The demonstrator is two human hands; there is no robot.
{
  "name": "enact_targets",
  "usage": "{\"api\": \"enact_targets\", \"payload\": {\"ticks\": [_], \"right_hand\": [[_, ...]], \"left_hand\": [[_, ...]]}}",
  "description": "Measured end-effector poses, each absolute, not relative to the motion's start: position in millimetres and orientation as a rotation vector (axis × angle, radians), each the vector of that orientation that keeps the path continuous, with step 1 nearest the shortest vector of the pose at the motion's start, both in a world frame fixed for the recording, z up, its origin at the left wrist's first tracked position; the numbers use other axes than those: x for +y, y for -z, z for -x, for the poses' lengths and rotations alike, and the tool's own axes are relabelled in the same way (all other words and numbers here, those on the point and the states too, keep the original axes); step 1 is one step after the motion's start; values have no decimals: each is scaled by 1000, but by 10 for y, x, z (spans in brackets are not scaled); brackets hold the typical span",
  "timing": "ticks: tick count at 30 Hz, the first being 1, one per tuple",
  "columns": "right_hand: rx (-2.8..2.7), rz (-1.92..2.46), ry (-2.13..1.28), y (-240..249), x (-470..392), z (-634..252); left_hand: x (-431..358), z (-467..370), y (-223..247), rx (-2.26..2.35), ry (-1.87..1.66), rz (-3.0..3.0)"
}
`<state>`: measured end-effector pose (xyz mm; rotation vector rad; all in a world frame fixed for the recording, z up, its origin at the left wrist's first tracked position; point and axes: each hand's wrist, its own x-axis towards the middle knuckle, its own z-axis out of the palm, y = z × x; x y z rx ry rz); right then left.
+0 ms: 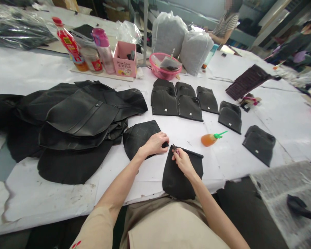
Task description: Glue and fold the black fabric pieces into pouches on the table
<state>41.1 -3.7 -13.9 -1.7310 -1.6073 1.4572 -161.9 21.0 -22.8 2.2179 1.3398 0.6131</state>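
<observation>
My left hand is closed in a pinch on a small black leather end. It rests over a black leather panel lying flat on the table; whether that end belongs to the panel I cannot tell. My right hand grips what looks like small dark thread snips, tips pointing up toward my left hand. Under the right hand lies another black leather piece with a rolled far edge, reaching the table's near edge. The snips and the left fingers are a short gap apart.
A pile of black leather pieces covers the left side. Several folded black pieces lie beyond my hands. An orange glue bottle lies right of centre. Bottles, a pink box and a pink basket stand behind.
</observation>
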Motion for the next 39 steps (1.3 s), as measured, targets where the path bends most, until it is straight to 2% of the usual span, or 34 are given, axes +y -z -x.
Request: {"api": "enact_targets", "payload": {"ticks": [22, 33, 39], "right_hand": [[-1033, 1886, -1753, -72, 29, -216], [-896, 1733, -1765, 19, 37, -184], [-1076, 1589, -1760, -135, 152, -203]], "left_hand": [[230, 1641, 314, 1332, -695, -2186], [241, 1622, 341, 1357, -695, -2177], [225, 1565, 363, 1392, -701, -2201]]}}
